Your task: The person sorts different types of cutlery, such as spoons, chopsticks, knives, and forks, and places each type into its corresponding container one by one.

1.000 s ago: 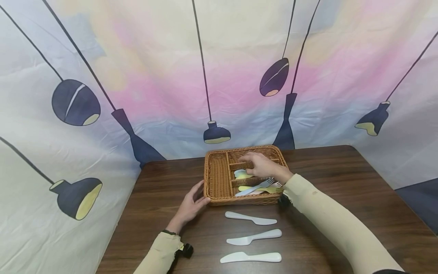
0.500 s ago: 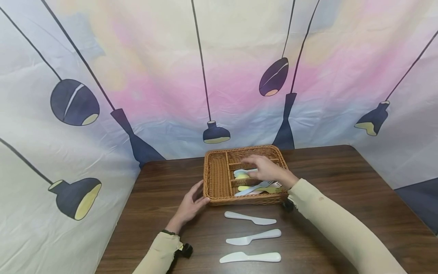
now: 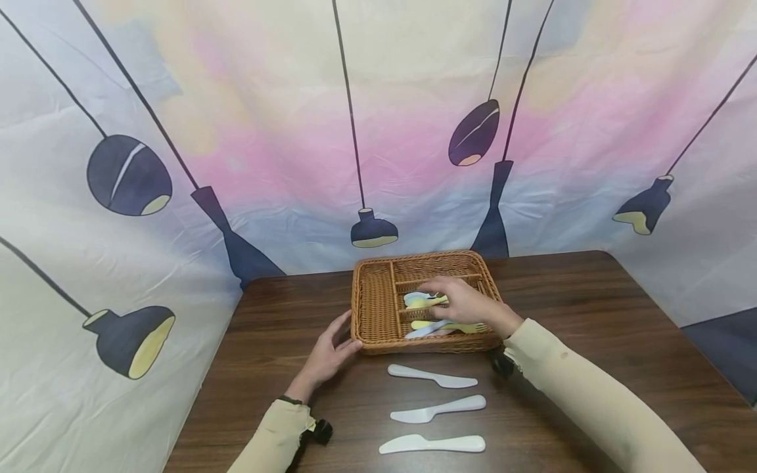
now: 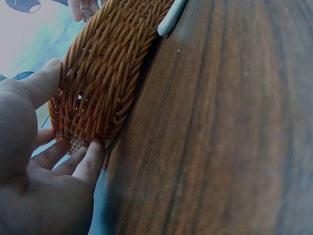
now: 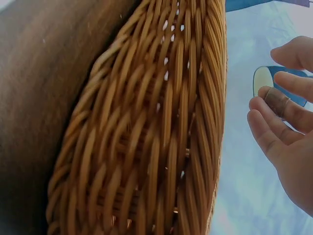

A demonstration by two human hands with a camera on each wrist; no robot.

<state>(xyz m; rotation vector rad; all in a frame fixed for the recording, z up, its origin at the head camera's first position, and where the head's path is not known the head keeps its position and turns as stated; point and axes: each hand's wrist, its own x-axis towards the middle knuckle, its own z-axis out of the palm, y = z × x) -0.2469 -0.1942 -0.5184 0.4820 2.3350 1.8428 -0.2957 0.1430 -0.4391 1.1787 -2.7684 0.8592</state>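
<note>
My left hand holds the front left corner of a brown wicker cutlery basket. In the left wrist view its thumb lies at the rim and its fingertips press the lower side. Over the basket's middle hovers my right hand, fingers loosely bent; the right wrist view shows nothing between them. Just left of that hand, a yellow spoon and a pale blue spoon lie in the middle compartment. The front compartment holds a yellow fork and a light blue utensil, partly hidden by the right hand.
Three white plastic knives lie in front of the basket: the far one, the middle one and the near one. The dark wooden table meets a printed cloth backdrop behind the basket.
My right hand has shifted slightly right and toward the front. The yellow spoon's handle now shows beside it, and the fork tines are more covered. My left hand stays put.
</note>
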